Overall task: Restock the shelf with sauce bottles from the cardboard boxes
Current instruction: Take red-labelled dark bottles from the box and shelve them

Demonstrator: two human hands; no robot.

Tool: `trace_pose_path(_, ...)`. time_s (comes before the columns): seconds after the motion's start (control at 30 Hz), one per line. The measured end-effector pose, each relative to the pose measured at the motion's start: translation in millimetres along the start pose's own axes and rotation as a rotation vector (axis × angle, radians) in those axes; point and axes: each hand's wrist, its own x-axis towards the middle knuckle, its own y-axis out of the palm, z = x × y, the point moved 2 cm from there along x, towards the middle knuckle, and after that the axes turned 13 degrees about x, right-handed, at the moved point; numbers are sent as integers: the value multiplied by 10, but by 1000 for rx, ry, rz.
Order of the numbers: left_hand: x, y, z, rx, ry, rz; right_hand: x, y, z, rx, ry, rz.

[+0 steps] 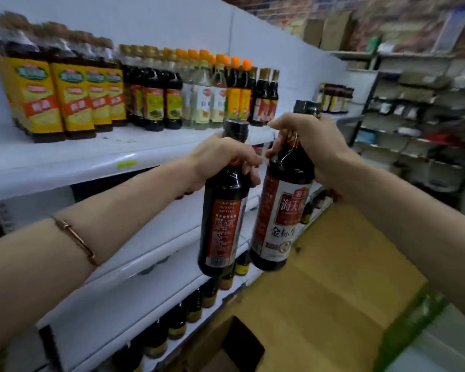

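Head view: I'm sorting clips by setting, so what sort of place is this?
Probably a small grocery shop: white shelves lined with labelled sauce bottles, an opened cardboard box below, stock racks behind.

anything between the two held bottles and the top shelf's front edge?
Head view: nothing. Left hand and right hand hold dark sauce bottles before the top shelf; its front strip is bare.
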Motion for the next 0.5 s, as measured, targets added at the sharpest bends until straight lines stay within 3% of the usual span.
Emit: trace_pose_path(0.5,2243,1207,-379,35,54,70,1182,-2112,-416,-8,-57,-200)
